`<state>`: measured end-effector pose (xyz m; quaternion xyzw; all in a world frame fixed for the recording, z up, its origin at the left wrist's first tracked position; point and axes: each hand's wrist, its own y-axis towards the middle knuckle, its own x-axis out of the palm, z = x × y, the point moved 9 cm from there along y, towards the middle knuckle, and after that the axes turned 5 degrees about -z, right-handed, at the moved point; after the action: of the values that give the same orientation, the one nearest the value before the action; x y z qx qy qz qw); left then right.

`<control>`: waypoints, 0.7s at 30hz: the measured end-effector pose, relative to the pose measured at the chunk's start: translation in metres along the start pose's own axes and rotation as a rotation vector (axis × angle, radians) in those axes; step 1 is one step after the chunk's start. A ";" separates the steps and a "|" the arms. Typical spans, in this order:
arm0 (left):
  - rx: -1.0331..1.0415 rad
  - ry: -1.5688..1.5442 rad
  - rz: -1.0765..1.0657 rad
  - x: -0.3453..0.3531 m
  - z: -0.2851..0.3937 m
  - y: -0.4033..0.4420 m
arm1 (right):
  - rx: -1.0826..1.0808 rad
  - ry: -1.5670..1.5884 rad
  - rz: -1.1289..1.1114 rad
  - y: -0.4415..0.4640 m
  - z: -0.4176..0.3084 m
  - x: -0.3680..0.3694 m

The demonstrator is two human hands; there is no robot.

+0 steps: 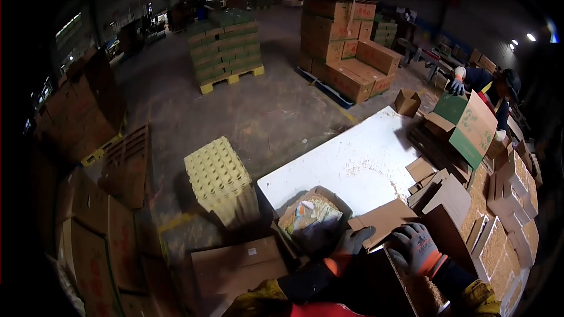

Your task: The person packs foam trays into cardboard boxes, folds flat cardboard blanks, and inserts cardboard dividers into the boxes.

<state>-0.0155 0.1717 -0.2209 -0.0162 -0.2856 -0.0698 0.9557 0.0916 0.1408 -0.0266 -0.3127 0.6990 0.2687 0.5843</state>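
Both hands wear grey gloves with orange cuffs, low in the head view. My left hand [351, 243] is closed on the near left edge of a brown cardboard piece [383, 221], thumb along its edge. Curled over the right part of the same piece is my right hand [416, 249], its fingertips partly hidden. Directly below the hands is an open cardboard box [405, 287], its inside mostly in shadow. To the left of my left hand stands another open box [338, 195] with a crumpled printed bag [314, 216] inside.
A white tabletop [335, 164] with scattered crumbs stretches ahead. Cardboard pieces [447, 196] and white-edged trays [499, 229] lie to the right. A co-worker [490, 85] handles a green-and-brown carton [467, 123]. Yellow egg trays [216, 170] are stacked left; loaded pallets [226, 47] stand beyond.
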 end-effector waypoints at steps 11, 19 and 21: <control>-0.010 -0.055 0.136 0.015 0.020 -0.008 | -0.082 -0.020 -0.154 -0.012 0.017 0.021; -0.042 -0.048 0.206 0.018 0.024 -0.012 | -0.081 -0.044 -0.162 -0.015 0.017 0.020; -0.015 -0.042 0.210 0.017 0.021 -0.015 | -0.074 -0.057 -0.182 -0.011 0.017 0.023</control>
<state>-0.0149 0.1565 -0.1942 -0.0549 -0.3017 0.0291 0.9514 0.1077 0.1435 -0.0523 -0.3885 0.6404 0.2488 0.6141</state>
